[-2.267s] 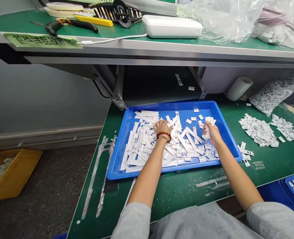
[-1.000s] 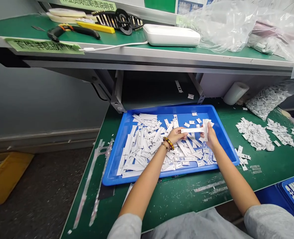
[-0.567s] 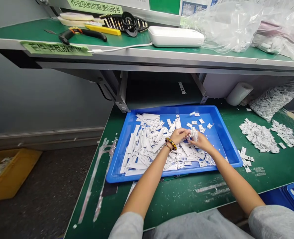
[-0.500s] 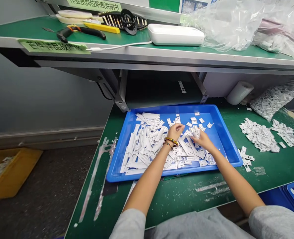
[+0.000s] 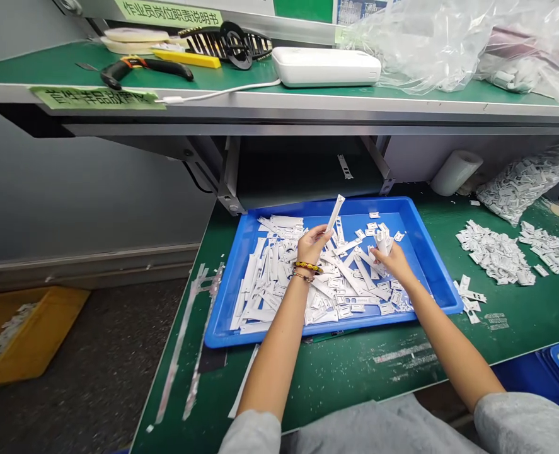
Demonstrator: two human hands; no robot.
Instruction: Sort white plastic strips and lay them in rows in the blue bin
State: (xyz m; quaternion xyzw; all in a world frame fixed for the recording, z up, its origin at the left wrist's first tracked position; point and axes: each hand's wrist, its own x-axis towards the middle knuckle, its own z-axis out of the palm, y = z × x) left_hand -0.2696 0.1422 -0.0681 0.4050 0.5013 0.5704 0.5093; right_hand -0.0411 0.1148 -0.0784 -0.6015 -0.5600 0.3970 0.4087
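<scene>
A blue tray (image 5: 423,252) on the green bench holds a jumble of white plastic parts (image 5: 272,271), long strips and small pieces. Over its middle, my left hand (image 5: 313,244) pinches one long white strip (image 5: 336,211) that points up and away. My right hand (image 5: 395,261), over the right part of the tray, is closed on a few white pieces (image 5: 382,241). Small white pieces lie on the tray floor just beyond my right hand.
Piles of small white parts (image 5: 494,252) and a filled clear bag (image 5: 520,183) lie to the right. Behind the tray is a dark belt (image 5: 288,170) with one strip on it. A shelf (image 5: 241,94) holding pliers (image 5: 147,68) crosses above. A yellow bin (image 5: 47,334) stands at the lower left.
My left hand has moved a little left and now holds up a long strip that did not show in it before. My right hand has shifted slightly right, still holding its pieces.
</scene>
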